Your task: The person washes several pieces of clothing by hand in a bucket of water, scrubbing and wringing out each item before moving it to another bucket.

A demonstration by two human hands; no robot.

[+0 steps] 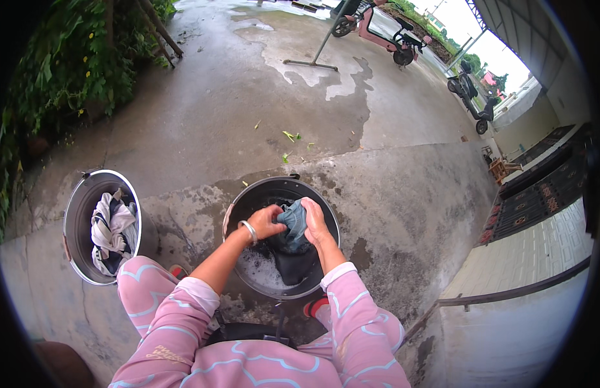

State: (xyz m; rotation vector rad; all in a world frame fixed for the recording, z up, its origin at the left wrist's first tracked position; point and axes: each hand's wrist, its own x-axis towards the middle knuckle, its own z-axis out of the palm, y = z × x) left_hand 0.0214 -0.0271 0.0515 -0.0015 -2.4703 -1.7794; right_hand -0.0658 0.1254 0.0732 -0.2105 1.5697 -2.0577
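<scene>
Between my knees stands a round metal basin [229, 223] with dark, sudsy water in it. Over the water my left hand [266, 222], with a silver bangle at the wrist, grips one side of a wet blue-grey cloth garment [293, 223]. The other side is in my right hand [315, 221], whose fingers curl round its edge. Below the hands, a dark part of the cloth hangs into the water, beside white foam [261, 268]. What kind of garment it is cannot be made out.
A metal bucket [145, 233] with crumpled white and dark clothes [112, 229] stands at my left. Leafy bushes [73, 71] line the far left. A stand [311, 64], a pink scooter [384, 32] and a black scooter [471, 97] are farther off on wet concrete. A wall [526, 252] runs along the right.
</scene>
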